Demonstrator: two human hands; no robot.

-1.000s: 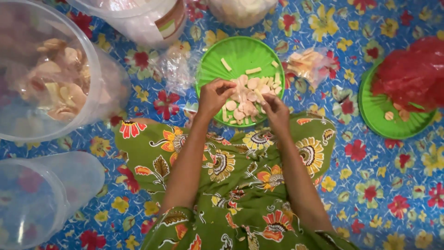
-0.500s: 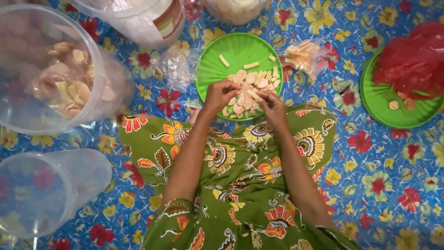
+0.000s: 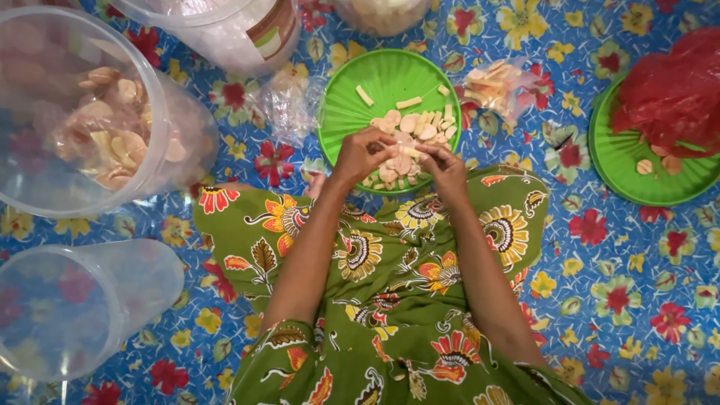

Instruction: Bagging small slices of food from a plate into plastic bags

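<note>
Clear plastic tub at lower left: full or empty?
Empty. The clear tub lies tipped on its side, and only the floral mat shows through its walls. The bigger tub above it holds pale crackers.

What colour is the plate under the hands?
Bright green plate, plain and ridged; clearest in the head view.

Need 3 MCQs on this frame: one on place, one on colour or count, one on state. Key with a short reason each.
1. Where is the red plastic bag?
A. on the right green plate
B. in the empty tub
C. on the lap

2. How many green plates show?
A. one
B. two
C. four

3. What state is the clear tub at lower left in?
A. empty
B. full of chips
C. lidded

Key: 1 A, the bag lies on the right plate. 2 B, the middle plate lies under the left hand and right hand, the other at right. 3 A, the floral mat shows through it.
</note>
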